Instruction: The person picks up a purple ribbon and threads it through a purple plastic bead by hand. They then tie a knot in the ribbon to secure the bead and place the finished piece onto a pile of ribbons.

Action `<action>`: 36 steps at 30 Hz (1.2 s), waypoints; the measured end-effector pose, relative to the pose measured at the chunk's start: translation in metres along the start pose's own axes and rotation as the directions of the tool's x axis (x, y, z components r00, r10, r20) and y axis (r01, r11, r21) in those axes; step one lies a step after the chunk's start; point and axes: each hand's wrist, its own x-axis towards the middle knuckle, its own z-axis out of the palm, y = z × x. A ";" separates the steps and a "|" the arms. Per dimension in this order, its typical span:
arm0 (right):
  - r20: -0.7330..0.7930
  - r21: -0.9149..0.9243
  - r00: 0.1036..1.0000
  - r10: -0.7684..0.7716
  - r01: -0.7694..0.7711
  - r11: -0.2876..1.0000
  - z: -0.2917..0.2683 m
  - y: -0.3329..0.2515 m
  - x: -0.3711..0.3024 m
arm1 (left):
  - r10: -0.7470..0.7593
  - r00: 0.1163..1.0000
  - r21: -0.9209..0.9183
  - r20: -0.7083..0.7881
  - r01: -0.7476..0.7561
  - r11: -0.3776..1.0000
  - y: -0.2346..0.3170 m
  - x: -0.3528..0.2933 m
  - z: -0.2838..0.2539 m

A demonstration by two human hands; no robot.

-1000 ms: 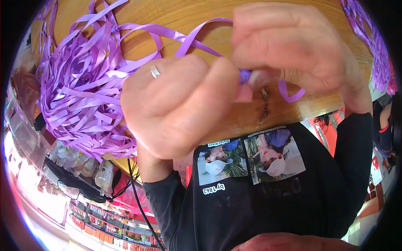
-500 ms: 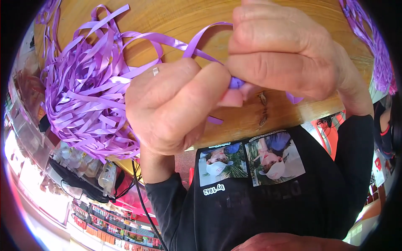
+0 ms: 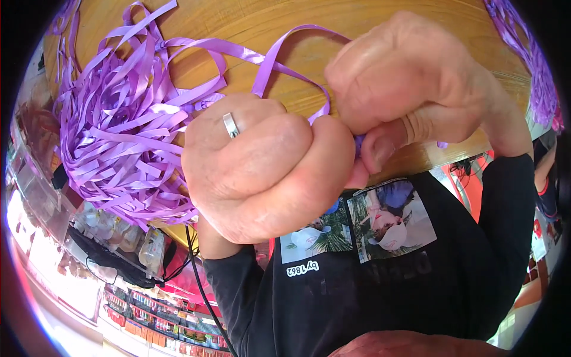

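A length of purple satin ribbon [image 3: 295,66] loops across the wooden table and runs in between my two hands. My left hand [image 3: 262,172], with a silver ring on one finger, is closed, its thumb and forefinger pinching the ribbon. Close against it on the right, my right hand [image 3: 410,83] is also closed, its thumb tip by a small dark purple bit of ribbon, perhaps a knot. What lies inside the fingers is mostly hidden. To the left of my hands spreads a large tangled pile of purple ribbon [image 3: 119,140].
More purple ribbon [image 3: 529,65] hangs at the table's far right. The wooden table [image 3: 256,18] ends near my black shirt. A black cable [image 3: 202,285] runs down at the lower left. Beyond it are clear-wrapped goods [image 3: 151,250] and shelves of small items [image 3: 160,318].
My left hand has turned and shifted slightly right and down. The right hand has lowered and rotated, so its thumb now shows. The ribbon loop between them sits more in the open.
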 end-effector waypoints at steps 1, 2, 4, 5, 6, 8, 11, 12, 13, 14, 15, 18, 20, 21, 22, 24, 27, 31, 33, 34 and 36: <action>-0.010 0.027 1.000 0.030 -0.029 0.999 0.001 0.001 0.001 | 0.014 1.000 0.027 0.015 -0.015 1.000 0.000 -0.002 -0.001; -0.018 0.054 0.998 0.059 -0.058 0.997 0.002 0.002 0.002 | 0.028 0.999 0.055 0.031 -0.030 0.998 0.001 -0.004 -0.002; -0.041 0.105 0.992 0.121 -0.117 0.988 0.003 0.001 0.002 | -0.039 0.999 0.075 0.023 0.037 0.997 0.006 -0.003 -0.002; -0.054 0.129 0.987 0.154 -0.146 0.981 0.004 0.000 0.002 | -0.101 0.995 0.089 0.012 0.100 0.991 0.008 -0.001 -0.002; -0.067 0.154 0.980 0.187 -0.175 0.973 0.005 -0.001 0.002 | -0.099 0.995 0.090 0.015 0.097 0.991 0.009 -0.002 -0.003; -0.093 0.192 0.963 0.253 -0.232 0.954 0.003 -0.003 -0.001 | -0.238 0.970 0.052 0.059 0.235 0.971 0.009 0.000 0.000; -0.126 0.245 0.935 0.332 -0.295 0.924 0.000 -0.009 -0.003 | -0.147 0.981 -0.059 -0.128 0.141 0.988 -0.007 -0.003 0.010; -0.141 0.259 0.925 0.353 -0.310 0.915 0.000 -0.014 -0.004 | -0.131 0.980 -0.032 -0.151 0.128 0.991 -0.007 -0.006 0.012; -0.146 0.280 0.914 0.379 -0.329 0.902 -0.001 -0.015 -0.003 | -0.125 0.980 -0.024 -0.151 0.123 0.992 -0.007 -0.004 0.011; -0.149 0.302 0.902 0.404 -0.348 0.888 -0.003 -0.017 -0.002 | -0.123 0.982 0.005 -0.144 0.125 0.992 -0.007 -0.003 0.010; -0.152 0.324 0.890 0.430 -0.367 0.872 -0.004 -0.017 -0.001 | -0.121 0.983 0.033 -0.137 0.127 0.991 -0.008 -0.002 0.009; -0.158 0.391 0.836 0.525 -0.435 0.811 -0.005 -0.020 0.000 | -0.100 0.986 0.035 -0.131 0.105 0.994 -0.011 -0.001 0.008; -0.152 0.436 0.799 0.582 -0.474 0.765 -0.006 -0.020 0.003 | -0.096 0.986 0.054 -0.135 0.104 0.993 -0.011 -0.001 0.006; -0.147 0.458 0.779 0.609 -0.492 0.740 -0.006 -0.020 0.004 | -0.119 0.985 0.046 -0.124 0.126 0.991 -0.009 0.000 0.006; -0.141 0.480 0.757 0.637 -0.511 0.713 -0.006 -0.021 0.006 | -0.143 0.983 0.036 -0.113 0.148 0.988 -0.008 -0.001 0.006; -0.128 0.520 0.711 0.691 -0.545 0.657 -0.007 -0.022 0.008 | -0.140 0.981 0.032 -0.135 0.145 0.989 -0.011 -0.001 0.007; -0.160 0.555 0.643 0.749 -0.569 0.607 -0.008 -0.032 -0.003 | -0.167 0.970 -0.045 -0.178 0.162 0.986 -0.009 0.007 0.011; -0.378 -0.319 0.900 -0.219 0.095 0.943 -0.015 0.028 0.002 | -0.205 0.960 -0.063 -0.192 0.196 0.979 -0.009 -0.002 0.007; -0.041 -0.756 0.715 -0.698 0.435 0.489 -0.018 0.032 0.007 | -0.212 0.958 -0.071 -0.193 0.202 0.977 -0.005 0.001 0.006; -0.103 -0.760 0.731 -0.674 0.380 0.528 -0.013 0.025 0.007 | -0.226 0.956 -0.082 -0.190 0.214 0.973 -0.003 0.002 0.005; -0.229 -0.754 0.750 -0.620 0.266 0.601 0.003 0.008 0.005 | -0.249 0.946 -0.142 -0.208 0.222 0.965 -0.001 0.001 0.005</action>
